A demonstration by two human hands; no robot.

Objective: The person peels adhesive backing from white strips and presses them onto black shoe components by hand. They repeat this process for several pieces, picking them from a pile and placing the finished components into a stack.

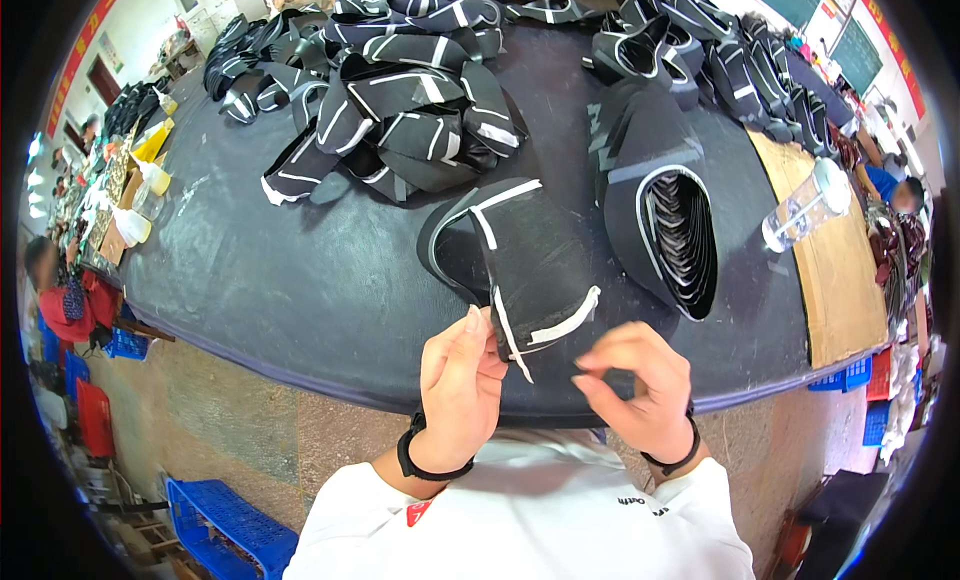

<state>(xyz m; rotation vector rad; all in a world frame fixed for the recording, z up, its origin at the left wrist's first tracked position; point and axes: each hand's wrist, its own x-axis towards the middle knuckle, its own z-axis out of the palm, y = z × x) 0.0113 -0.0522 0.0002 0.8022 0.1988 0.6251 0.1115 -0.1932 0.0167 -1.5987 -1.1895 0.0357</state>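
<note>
A black curved fabric piece with white edge strips (530, 260) lies at the near edge of the dark table (300, 270). My left hand (462, 380) pinches its near edge beside a loose white strip end. To the right of that, my right hand (640, 385) has its fingers curled close to the same edge; I cannot tell whether it grips the piece. Both wrists wear black bands.
A nested stack of black pieces with white rims (675, 235) sits to the right. A heap of black and white pieces (400, 90) fills the table's far side. A clear plastic bottle (805, 205) lies on a wooden board (840, 280). Blue crates (225, 525) stand on the floor.
</note>
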